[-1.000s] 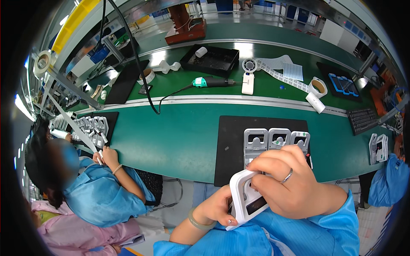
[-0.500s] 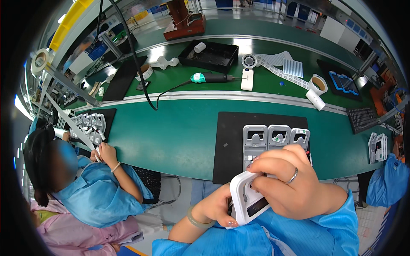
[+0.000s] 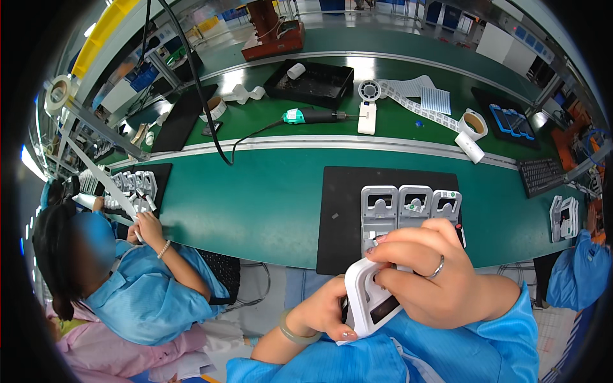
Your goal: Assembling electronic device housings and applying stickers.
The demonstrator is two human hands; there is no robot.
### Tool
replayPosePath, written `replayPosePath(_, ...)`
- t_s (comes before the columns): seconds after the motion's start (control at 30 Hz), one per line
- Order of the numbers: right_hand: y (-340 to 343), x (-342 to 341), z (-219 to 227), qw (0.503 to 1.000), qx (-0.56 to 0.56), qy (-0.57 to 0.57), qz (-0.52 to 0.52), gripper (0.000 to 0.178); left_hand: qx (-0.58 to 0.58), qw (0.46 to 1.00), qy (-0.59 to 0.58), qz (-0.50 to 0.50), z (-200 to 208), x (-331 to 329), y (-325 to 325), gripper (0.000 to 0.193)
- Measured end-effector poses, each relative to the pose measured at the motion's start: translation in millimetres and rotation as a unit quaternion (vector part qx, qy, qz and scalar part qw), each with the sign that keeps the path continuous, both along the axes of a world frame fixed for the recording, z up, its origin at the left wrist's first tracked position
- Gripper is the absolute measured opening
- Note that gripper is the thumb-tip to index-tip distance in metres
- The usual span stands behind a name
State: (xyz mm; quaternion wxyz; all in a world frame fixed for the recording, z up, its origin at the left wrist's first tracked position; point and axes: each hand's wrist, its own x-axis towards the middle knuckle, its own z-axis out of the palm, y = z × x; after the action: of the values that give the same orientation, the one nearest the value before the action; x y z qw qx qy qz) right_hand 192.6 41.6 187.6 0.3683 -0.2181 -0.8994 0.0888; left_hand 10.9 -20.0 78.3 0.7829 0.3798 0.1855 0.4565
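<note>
A white plastic housing (image 3: 359, 300) with a handle opening and a small dark window is held tilted in front of my body. My left hand (image 3: 327, 311) grips its left side, thumb at the lower edge. My right hand (image 3: 429, 274) holds the upper side, with fingertips curled at the handle opening. Just beyond my hands, several grey-white housings with handle openings, one of them the middle housing (image 3: 415, 203), stand in a row on a black mat (image 3: 341, 217). My right hand hides their lower parts.
Behind the rail lie a green-and-black electric screwdriver (image 3: 313, 115), a white handheld fan (image 3: 367, 117), a black tray (image 3: 310, 92) and a label roll (image 3: 473, 125). A co-worker (image 3: 147, 274) sits at left. A keyboard (image 3: 540, 177) and more housings (image 3: 564, 219) are at right.
My hands keep the same grip on the housing, which has barely moved. The co-worker's hands at left have shifted slightly. The whole view has moved a little.
</note>
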Motion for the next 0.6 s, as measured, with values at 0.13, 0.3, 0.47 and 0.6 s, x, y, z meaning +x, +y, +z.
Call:
replayPosePath(0.13, -1.5, 2.6, 4.8, 0.999, -0.032, 0.006, 0.021, 0.024, -0.003, 0.998, -0.007, -0.059, -0.3, -1.9, -3.3, 0.078)
replayPosePath(0.3, -3.7, 5.0, 4.9, 0.998, -0.048, 0.011, 0.036, 0.021, -0.001, 0.995, -0.033, -0.089, -8.7, 1.4, -8.9, 0.079)
replayPosePath(0.47, 0.4, 8.7, 8.4, 0.998, -0.044, 0.017, 0.051, 0.024, -0.079, 0.991, -0.056, -0.097, 8.8, 1.9, -5.9, 0.1)
replayPosePath(0.6, -1.9, 8.2, 15.8, 0.997, -0.069, 0.028, 0.033, 0.022, -0.1, 0.988, -0.058, -0.103, 20.3, 0.9, -4.6, 0.113)
